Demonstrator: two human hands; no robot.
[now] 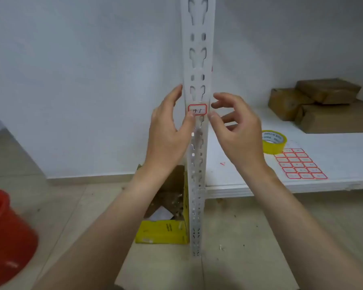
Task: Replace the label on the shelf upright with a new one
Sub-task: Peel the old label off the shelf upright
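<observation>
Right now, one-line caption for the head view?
Left hand touches the label on the upright, right hand beside it; tape and label sheet on the shelf.

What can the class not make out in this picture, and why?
Head view:
Lower left corner of the label: covered by the thumb of the left hand.
Writing on the label sheet: too small and blurred.
The red bucket: cut by the left edge.
The yellow carton: partly behind left forearm and shelf upright.
</observation>
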